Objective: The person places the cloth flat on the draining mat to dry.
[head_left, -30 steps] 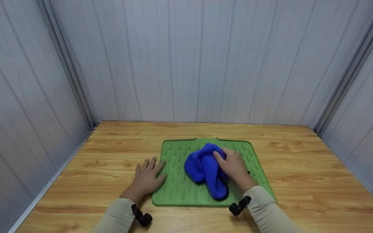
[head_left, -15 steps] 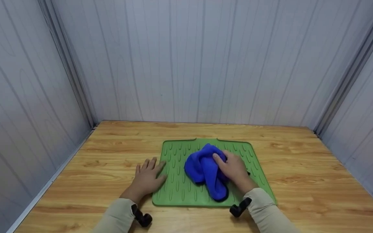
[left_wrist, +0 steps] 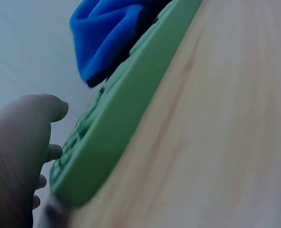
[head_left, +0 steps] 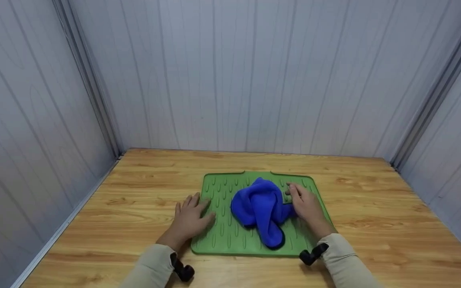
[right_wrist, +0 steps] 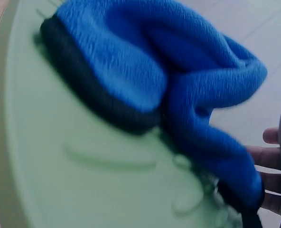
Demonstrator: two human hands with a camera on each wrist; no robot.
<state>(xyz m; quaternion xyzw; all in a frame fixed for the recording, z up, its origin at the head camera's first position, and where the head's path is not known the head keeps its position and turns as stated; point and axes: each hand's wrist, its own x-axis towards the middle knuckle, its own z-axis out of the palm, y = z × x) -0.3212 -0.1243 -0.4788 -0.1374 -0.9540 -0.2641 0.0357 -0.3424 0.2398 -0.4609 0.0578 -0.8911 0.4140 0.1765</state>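
Observation:
A crumpled blue cloth [head_left: 264,206] with a dark edge lies in a heap on the green ridged mat [head_left: 223,242]. To its right, my right hand [head_left: 305,203] is off the main heap, fingers relaxed and loosely bent. In the right wrist view its fingers [right_wrist: 268,159] show beside the trailing end of the cloth [right_wrist: 202,90], holding nothing. At the mat's left edge my left hand [head_left: 192,218] lies with fingers spread, their tips over the mat. The left wrist view has that hand [left_wrist: 17,137] along the thick mat edge [left_wrist: 126,109], apart from the cloth.
The mat lies on a wood-grain table [head_left: 142,192]. Pale panelled walls [head_left: 230,80] stand at the back and both sides. A black wrist mount [head_left: 313,254] is strapped over the right sleeve, another mount [head_left: 182,270] over the left.
My right hand has let go of the cloth and moved to the right, uncovering the cloth's right end. The left hand remains at the mat's left edge while the view has shifted slightly.

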